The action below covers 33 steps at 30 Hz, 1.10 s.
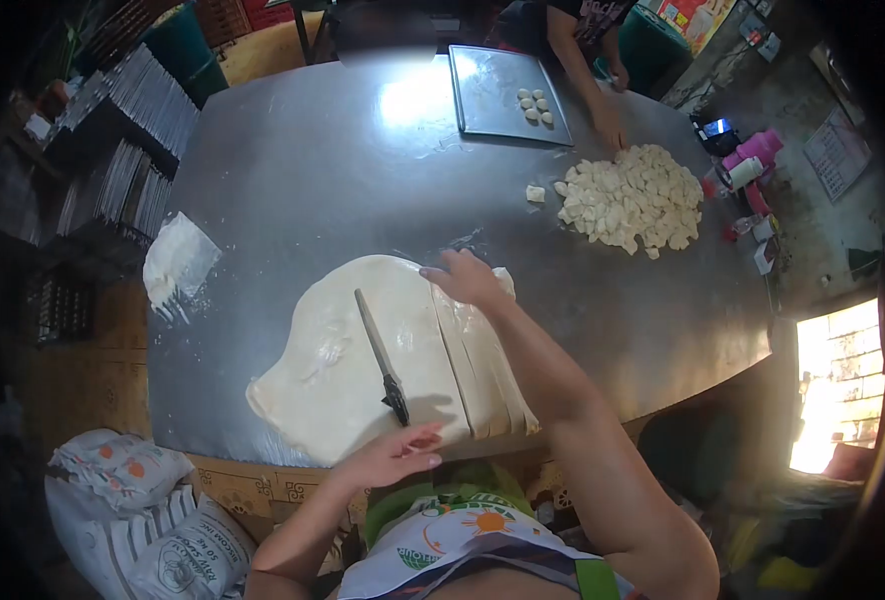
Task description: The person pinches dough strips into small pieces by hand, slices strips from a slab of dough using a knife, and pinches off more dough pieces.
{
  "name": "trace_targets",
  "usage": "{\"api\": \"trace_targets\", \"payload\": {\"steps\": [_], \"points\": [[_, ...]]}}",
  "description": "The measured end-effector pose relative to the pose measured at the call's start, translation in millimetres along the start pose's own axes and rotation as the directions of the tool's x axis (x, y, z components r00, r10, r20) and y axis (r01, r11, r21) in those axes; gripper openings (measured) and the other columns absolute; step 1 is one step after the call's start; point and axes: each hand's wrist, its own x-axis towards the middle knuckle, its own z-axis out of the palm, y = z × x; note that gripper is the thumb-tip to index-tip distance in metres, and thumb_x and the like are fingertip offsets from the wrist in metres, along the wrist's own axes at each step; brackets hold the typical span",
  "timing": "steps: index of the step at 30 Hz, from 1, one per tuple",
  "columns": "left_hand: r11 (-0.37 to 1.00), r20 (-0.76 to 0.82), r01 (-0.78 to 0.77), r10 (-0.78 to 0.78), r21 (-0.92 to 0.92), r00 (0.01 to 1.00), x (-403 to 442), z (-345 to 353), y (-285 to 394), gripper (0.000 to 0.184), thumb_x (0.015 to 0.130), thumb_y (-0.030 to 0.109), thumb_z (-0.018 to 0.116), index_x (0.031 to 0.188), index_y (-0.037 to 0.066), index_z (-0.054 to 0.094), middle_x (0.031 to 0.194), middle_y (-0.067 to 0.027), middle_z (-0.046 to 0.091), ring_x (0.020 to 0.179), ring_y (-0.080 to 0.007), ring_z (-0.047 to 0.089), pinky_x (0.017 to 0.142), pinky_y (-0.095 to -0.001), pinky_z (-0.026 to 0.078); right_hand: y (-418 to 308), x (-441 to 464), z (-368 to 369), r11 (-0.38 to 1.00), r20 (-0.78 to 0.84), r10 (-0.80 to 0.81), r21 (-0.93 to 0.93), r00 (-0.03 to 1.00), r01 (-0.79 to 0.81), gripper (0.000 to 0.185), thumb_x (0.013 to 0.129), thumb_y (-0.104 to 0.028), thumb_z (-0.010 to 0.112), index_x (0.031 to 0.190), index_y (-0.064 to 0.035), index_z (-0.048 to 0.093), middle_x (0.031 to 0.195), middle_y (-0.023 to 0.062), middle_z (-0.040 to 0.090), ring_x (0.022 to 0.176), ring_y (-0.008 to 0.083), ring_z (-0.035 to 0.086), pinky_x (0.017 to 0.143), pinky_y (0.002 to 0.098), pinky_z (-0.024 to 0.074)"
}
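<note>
A big, flat slab of dough (328, 345) lies on the metal table near me. Its right side is cut lengthwise into long strips (478, 355), still side by side. On the slab rests a long knife (376, 340), blade pointing away and black handle toward me, held by neither hand. My left hand (401, 457) is at the slab's near edge, just below the knife handle, fingers apart and nothing in them. My right hand (471, 280) reaches over the far end of the strips, thumb and fingers spread; its underside is hidden.
Cut dough pieces (633, 200) are heaped at the far right, near another person's arm (588, 85). A tray (498, 95) holds several dough balls. White flour (181, 260) lies at the left. Stacked trays (138, 100) and sacks (188, 550) stand beside the table (333, 180).
</note>
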Motion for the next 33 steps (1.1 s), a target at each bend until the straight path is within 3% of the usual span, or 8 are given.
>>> {"api": "trace_targets", "payload": {"steps": [5,9,13,15,24,26,29,33], "points": [[0.954,-0.141,-0.1,0.144,0.282,0.98,24.1,-12.8,2.5,0.065,0.091,0.026,0.071,0.147,0.007,0.043,0.131,-0.0175,0.06,0.121,-0.0257,0.058,0.095,-0.0334,0.047,4.7,-23.4,12.1,0.938,-0.004,-0.169,-0.307,0.986,0.16,0.038,0.084,-0.041,0.07,0.103,-0.0088,0.067,0.11,0.0157,0.061,0.111,0.0354,0.055,0.096,0.0483,0.0412],[0.9,-0.182,0.035,0.05,0.435,0.982,39.2,-10.7,2.1,0.07,0.085,0.024,0.077,0.143,0.004,0.045,0.129,-0.0209,0.06,0.12,-0.0313,0.058,0.091,-0.0356,0.049,36.9,-115.5,22.6,0.735,-0.167,-0.67,-0.014,0.723,0.678,0.025,0.068,-0.013,0.07,0.089,-0.0072,0.058,0.096,0.0157,0.055,0.097,0.0385,0.052,0.089,0.0528,0.0394],[0.8,-0.374,0.199,0.033,0.566,0.927,69.9,-1.6,4.5,0.076,0.078,0.024,0.081,0.141,0.003,0.044,0.135,-0.0236,0.054,0.126,-0.0374,0.053,0.099,-0.0386,0.047,53.8,-191.8,5.2,0.756,-0.118,-0.62,0.174,0.776,0.631,0.023,0.066,-0.001,0.063,0.087,-0.0059,0.054,0.095,0.0166,0.053,0.095,0.0386,0.051,0.085,0.0467,0.0407],[0.572,-0.341,-0.077,0.585,0.817,0.736,91.0,-7.2,2.8,0.083,0.073,0.021,0.085,0.143,0.004,0.042,0.142,-0.0253,0.046,0.132,-0.044,0.044,0.108,-0.0431,0.04,52.9,-221.9,-13.1,0.727,-0.081,-0.651,0.219,0.755,0.651,0.023,0.065,0.001,0.061,0.086,-0.0053,0.053,0.095,0.0168,0.052,0.095,0.0382,0.051,0.085,0.0447,0.0411],[0.251,-0.37,0.28,0.468,0.926,0.803,120.2,71.0,-11.6,0.074,0.072,0.024,0.081,0.136,0.004,0.049,0.141,-0.0247,0.046,0.134,-0.0408,0.042,0.116,-0.0492,0.029,71.4,-352.1,-215.0,0.275,-0.634,-0.596,0.416,0.493,0.867,0.022,0.088,-0.006,0.067,0.089,-0.0079,0.045,0.1,0.0129,0.055,0.098,0.0299,0.058,0.089,0.0448,0.0476],[0.412,-0.453,0.262,0.481,0.873,0.751,133.5,77.7,-34.2,0.057,0.076,0.022,0.077,0.124,0.003,0.054,0.128,-0.0223,0.053,0.121,-0.0397,0.051,0.109,-0.0502,0.037,85.5,-364.2,-232.8,0.273,-0.639,-0.388,0.608,0.664,0.745,0.028,0.092,-0.009,0.067,0.099,-0.01,0.04,0.091,0.0073,0.055,0.086,0.0221,0.058,0.083,0.0449,0.0502],[0.561,-0.511,0.22,0.437,0.798,0.74,118.2,104.4,-36.7,0.039,0.079,0.018,0.072,0.112,0.002,0.056,0.112,-0.0179,0.058,0.106,-0.0362,0.058,0.098,-0.0492,0.044,117.3,-350.4,-231.0,0.069,-0.684,-0.16,0.712,0.712,0.699,0.033,0.094,-0.01,0.065,0.11,-0.0099,0.036,0.083,0.0054,0.052,0.074,0.0188,0.054,0.079,0.0443,0.0506],[0.884,-0.628,-0.092,0.396,0.459,0.67,89.4,122.0,-48.4,0.017,0.084,0.004,0.061,0.099,0.004,0.054,0.089,-0.0081,0.06,0.082,-0.024,0.061,0.074,-0.0393,0.052,143.2,-352.1,-248.8,0.189,-0.706,-0.024,0.692,0.708,0.696,0.028,0.095,-0.01,0.065,0.108,-0.0094,0.04,0.077,0.0043,0.049,0.066,0.0169,0.049,0.078,0.0439,0.0503]]}}
